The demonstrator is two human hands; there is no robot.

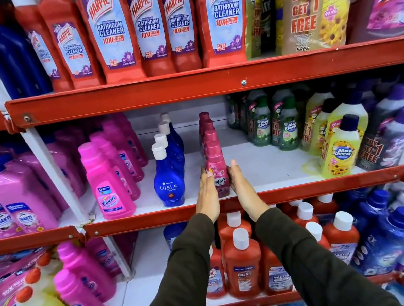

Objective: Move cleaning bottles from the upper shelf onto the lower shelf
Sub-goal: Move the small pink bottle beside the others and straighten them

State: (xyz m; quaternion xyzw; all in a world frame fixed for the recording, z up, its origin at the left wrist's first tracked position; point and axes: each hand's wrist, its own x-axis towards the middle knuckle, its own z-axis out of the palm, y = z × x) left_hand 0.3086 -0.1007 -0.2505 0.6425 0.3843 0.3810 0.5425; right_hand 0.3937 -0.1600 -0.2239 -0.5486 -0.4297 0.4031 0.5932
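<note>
Sleeves: both arms wear long sleeves of dark olive-brown cloth, plain, no print or logo visible.
Left sleeve (188,270): enters from the lower centre of the frame, narrows toward the wrist, soft folds along its length.
Right sleeve (309,260): enters from the lower right of centre, same cloth, creases near the forearm.
Cuffs: plain edges that end at the wrists; no buttons or ribbing can be made out.
Left hand (206,196): bare, no glove; no ring or watch visible.
Right hand (244,188): bare, no glove; no ring or watch visible.
Nails: short, unpainted as far as shown.
</note>
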